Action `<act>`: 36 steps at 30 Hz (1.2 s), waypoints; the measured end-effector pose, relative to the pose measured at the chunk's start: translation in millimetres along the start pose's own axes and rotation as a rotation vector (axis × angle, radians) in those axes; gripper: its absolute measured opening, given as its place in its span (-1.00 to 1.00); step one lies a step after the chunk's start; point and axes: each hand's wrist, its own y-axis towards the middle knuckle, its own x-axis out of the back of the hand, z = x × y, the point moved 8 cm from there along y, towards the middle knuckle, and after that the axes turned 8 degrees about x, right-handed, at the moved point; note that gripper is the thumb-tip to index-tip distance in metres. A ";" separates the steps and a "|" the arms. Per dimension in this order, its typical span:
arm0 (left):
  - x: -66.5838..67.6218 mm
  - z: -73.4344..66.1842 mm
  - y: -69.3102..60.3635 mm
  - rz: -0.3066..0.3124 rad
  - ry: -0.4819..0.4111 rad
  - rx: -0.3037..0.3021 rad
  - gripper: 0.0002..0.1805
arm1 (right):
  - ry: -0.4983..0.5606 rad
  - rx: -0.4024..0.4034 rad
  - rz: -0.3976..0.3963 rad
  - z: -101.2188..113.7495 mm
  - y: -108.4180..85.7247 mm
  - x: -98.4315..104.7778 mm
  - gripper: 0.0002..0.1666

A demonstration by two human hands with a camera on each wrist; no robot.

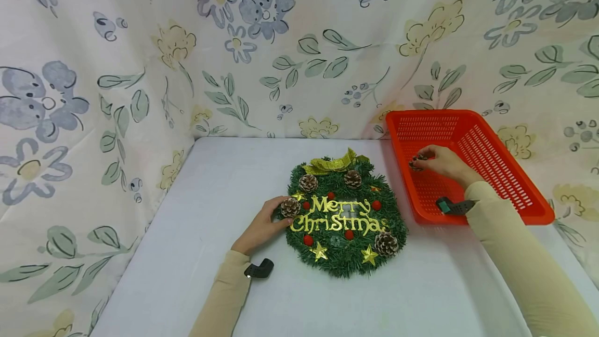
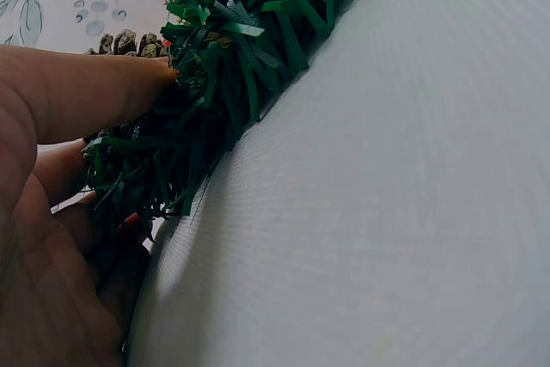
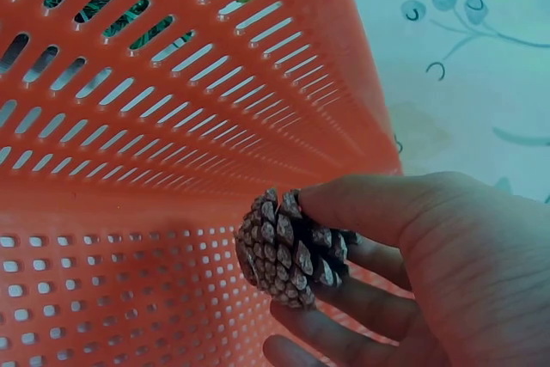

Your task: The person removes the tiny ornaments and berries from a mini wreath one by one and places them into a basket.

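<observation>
A green tinsel Christmas wreath [image 1: 346, 264] lies on the table, with gold "Merry Christmas" lettering [image 1: 339, 215], a gold bow, red berries, gold stars and several pine cones. At its left edge my left hand [image 1: 262, 228] grips it beside a pine cone [image 1: 290, 207]. The left wrist view has the thumb [image 2: 94, 92] on the green tinsel [image 2: 232, 49] and the other fingers around the underside, partly hidden. Inside the red basket [image 1: 472, 118], my right hand [image 1: 442, 161] pinches a loose brown pine cone [image 3: 288, 251] between thumb and fingers, above the basket floor.
The basket, with slotted walls, stands right of the wreath at the table's back right. Behind the white table [image 1: 220, 170] hangs a floral curtain [image 1: 304, 40]. A black wrist device sits on each wrist, over beige sleeves [image 1: 224, 295].
</observation>
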 end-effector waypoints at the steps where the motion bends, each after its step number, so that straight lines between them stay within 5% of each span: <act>1: -0.2 0.3 0.1 0.001 0.000 0.002 -0.32 | 0.000 0.000 0.001 0.1 -0.2 -0.1 -0.31; 25: -1.4 -1.0 0.4 0.011 -0.013 -0.006 -0.32 | -0.017 0.001 0.035 1.9 -4.4 -1.7 -0.30; 36: -0.9 -1.6 -1.5 0.010 -0.003 -0.017 -0.33 | 0.097 0.022 -0.012 13.4 -8.5 4.5 -0.24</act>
